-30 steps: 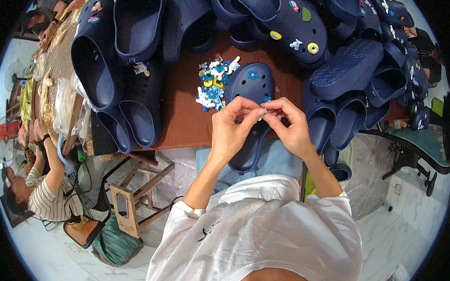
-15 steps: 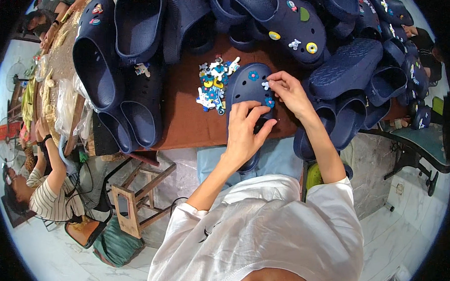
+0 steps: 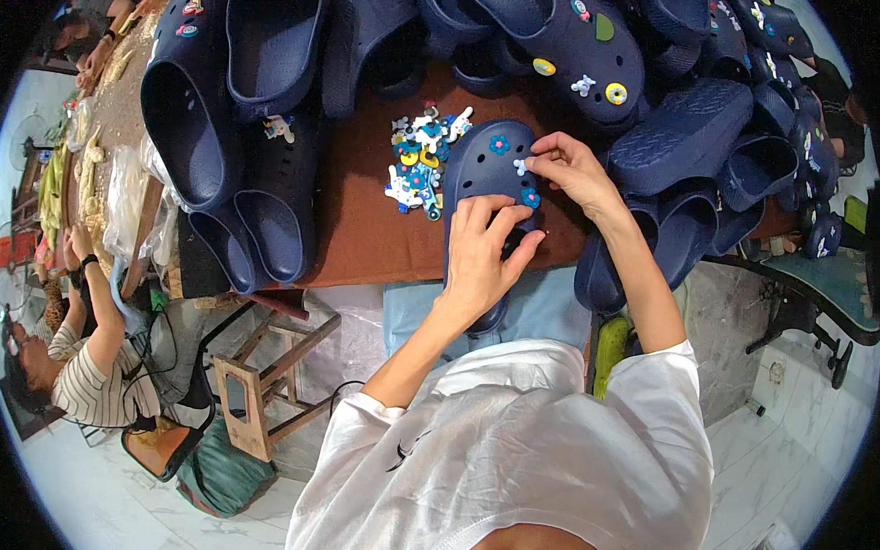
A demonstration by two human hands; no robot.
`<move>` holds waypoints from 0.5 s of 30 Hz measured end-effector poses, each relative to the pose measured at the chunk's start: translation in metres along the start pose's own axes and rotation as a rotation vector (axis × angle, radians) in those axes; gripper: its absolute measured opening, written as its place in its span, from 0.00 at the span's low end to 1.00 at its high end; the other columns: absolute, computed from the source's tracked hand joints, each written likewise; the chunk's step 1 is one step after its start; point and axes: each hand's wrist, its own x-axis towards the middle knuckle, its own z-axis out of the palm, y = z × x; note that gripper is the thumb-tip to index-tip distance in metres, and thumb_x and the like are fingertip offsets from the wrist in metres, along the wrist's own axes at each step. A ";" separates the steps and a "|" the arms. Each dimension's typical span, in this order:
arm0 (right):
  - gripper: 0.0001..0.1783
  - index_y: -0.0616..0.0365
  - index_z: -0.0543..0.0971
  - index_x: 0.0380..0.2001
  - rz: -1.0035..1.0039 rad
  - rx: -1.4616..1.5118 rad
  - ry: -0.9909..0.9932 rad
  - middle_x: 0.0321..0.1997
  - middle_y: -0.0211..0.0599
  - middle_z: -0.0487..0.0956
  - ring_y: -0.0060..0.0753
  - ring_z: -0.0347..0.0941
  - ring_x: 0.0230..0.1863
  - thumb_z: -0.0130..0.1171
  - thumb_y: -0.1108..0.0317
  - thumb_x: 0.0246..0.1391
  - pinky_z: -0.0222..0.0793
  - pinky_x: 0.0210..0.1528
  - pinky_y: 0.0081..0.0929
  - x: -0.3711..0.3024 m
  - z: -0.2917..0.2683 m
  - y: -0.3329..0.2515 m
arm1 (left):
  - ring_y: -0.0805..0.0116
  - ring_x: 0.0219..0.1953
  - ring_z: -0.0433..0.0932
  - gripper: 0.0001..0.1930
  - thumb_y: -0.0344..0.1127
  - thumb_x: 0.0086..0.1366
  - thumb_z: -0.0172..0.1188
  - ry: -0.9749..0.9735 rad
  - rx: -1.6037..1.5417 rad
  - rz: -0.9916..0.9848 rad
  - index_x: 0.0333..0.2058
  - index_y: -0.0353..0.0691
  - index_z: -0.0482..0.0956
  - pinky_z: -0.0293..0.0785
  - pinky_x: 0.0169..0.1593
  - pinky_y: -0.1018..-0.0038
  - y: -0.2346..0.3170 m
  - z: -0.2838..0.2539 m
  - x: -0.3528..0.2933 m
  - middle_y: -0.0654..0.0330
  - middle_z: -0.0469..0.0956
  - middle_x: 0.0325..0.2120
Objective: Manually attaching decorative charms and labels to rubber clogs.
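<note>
A navy clog [image 3: 463,166] with round holes lies on the brown table covering, its toe pointing away from me. My left hand [image 3: 482,240] grips it from above, fingers curled over the upper and thumb apart to the right. Two blue flower charms with pink centres sit in its holes: a far flower charm [image 3: 498,144] and a near flower charm [image 3: 530,197] on the right side. Between them, my right hand [image 3: 570,173] pinches a small white charm [image 3: 522,166] against the clog's right edge. Its underside is hidden.
A pile of loose charms [image 3: 419,164], white, blue and yellow, lies left of the clog. Stacked navy clogs [image 3: 275,58] rise at the back and left, more clogs [image 3: 682,136] at the right. A wooden stool [image 3: 251,408] stands lower left, near another person [image 3: 99,369].
Both hands keep nearly the same place on the clog, and the white charm stays in the right fingertips. The view has shifted slightly. The other person at the left has moved their arms a little.
</note>
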 end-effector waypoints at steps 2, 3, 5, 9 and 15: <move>0.16 0.56 0.75 0.41 0.004 0.016 0.024 0.34 0.24 0.75 0.13 0.69 0.32 0.67 0.65 0.51 0.63 0.33 0.15 0.000 0.002 -0.002 | 0.55 0.44 0.72 0.14 0.35 0.53 0.71 0.000 0.005 0.007 0.38 0.41 0.81 0.70 0.47 0.64 0.000 0.001 0.000 0.57 0.76 0.40; 0.16 0.56 0.75 0.41 0.005 0.015 0.024 0.34 0.24 0.75 0.13 0.69 0.32 0.67 0.65 0.51 0.63 0.33 0.15 0.001 0.001 -0.002 | 0.55 0.44 0.72 0.14 0.35 0.52 0.71 0.001 0.006 0.011 0.38 0.41 0.81 0.70 0.47 0.64 0.000 0.002 -0.001 0.57 0.76 0.40; 0.21 0.62 0.74 0.42 0.027 0.046 0.004 0.40 0.35 0.75 0.24 0.70 0.40 0.69 0.68 0.46 0.69 0.43 0.22 0.006 -0.001 -0.001 | 0.55 0.44 0.72 0.14 0.34 0.52 0.71 0.002 0.007 0.014 0.38 0.41 0.80 0.70 0.47 0.64 0.000 0.003 -0.001 0.57 0.76 0.40; 0.25 0.63 0.73 0.45 0.025 0.018 -0.008 0.41 0.38 0.74 0.29 0.70 0.43 0.69 0.66 0.44 0.69 0.48 0.27 0.012 0.003 -0.001 | 0.56 0.43 0.72 0.14 0.34 0.51 0.70 0.034 0.018 0.028 0.37 0.41 0.80 0.70 0.46 0.64 0.001 0.006 -0.001 0.57 0.76 0.38; 0.31 0.61 0.67 0.55 0.044 -0.051 0.069 0.46 0.37 0.73 0.25 0.70 0.48 0.66 0.68 0.48 0.67 0.47 0.22 0.014 0.008 -0.004 | 0.56 0.41 0.72 0.14 0.32 0.50 0.70 0.073 0.018 0.042 0.36 0.40 0.80 0.71 0.44 0.64 -0.001 0.009 -0.001 0.58 0.76 0.36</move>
